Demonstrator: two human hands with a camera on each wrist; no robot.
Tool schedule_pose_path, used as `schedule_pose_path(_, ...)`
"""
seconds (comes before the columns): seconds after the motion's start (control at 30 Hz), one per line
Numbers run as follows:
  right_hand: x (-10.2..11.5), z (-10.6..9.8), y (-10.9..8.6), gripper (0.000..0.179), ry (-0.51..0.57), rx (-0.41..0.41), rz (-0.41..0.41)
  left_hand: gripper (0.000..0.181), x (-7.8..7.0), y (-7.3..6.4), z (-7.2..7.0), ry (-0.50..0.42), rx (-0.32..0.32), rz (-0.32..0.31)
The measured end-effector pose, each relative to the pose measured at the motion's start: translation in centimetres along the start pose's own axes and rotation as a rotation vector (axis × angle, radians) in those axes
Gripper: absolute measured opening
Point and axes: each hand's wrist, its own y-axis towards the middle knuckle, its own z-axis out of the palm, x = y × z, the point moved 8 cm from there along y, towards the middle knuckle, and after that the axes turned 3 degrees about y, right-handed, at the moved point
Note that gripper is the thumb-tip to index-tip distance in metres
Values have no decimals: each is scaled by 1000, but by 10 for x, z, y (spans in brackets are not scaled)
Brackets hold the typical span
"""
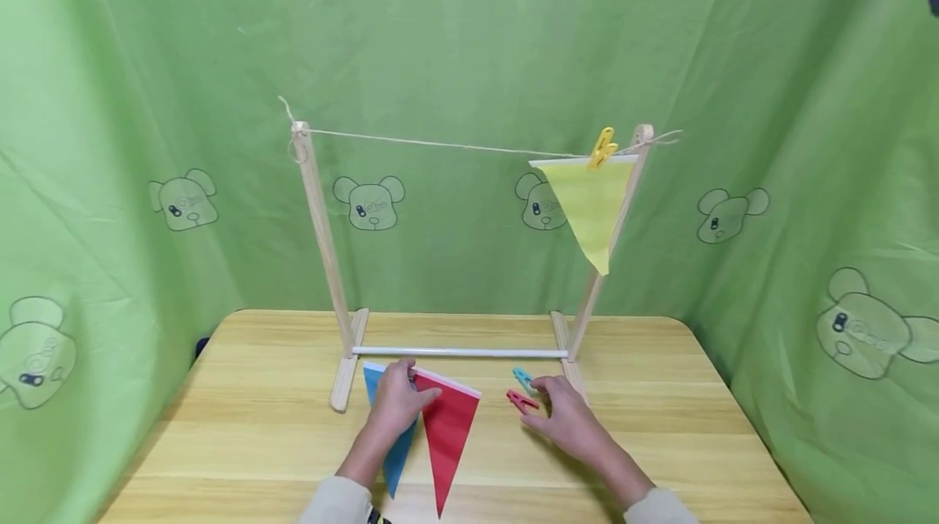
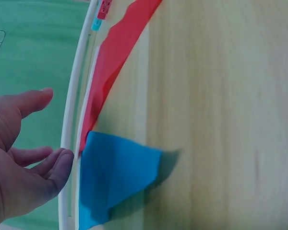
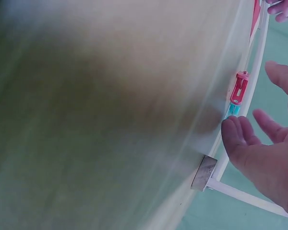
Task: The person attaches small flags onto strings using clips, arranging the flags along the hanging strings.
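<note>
On the table in the head view lie a blue pennant [image 1: 400,459] and a red pennant [image 1: 448,426], both with a white top edge. My left hand [image 1: 397,400] is over the place where they meet, thumb spread from the fingers; the left wrist view shows its fingertips by the white edge, but whether they touch is unclear. A teal clothespin [image 1: 523,378] and a red clothespin [image 1: 522,402] lie beside my right hand [image 1: 568,418], whose thumb and fingers are apart. A yellow pennant [image 1: 591,202] hangs from the string [image 1: 440,143] under a yellow clothespin [image 1: 603,147].
A wooden frame has a left post [image 1: 323,231] and a right post [image 1: 590,300], joined low down by a white rod [image 1: 458,353]. The string spans the post tops. Green curtains [image 1: 455,263] surround the wooden table [image 1: 660,394] at the back and sides.
</note>
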Motion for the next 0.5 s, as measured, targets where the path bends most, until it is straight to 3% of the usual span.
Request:
schedule_pose_path(0.27,-1,5,0,57,-5,14,37,72,9,-1,3,69,-28,-71)
schedule_pose_path(0.5,-2,6,2,54,-31,17,50,56,13,2,7,86,-56,-75)
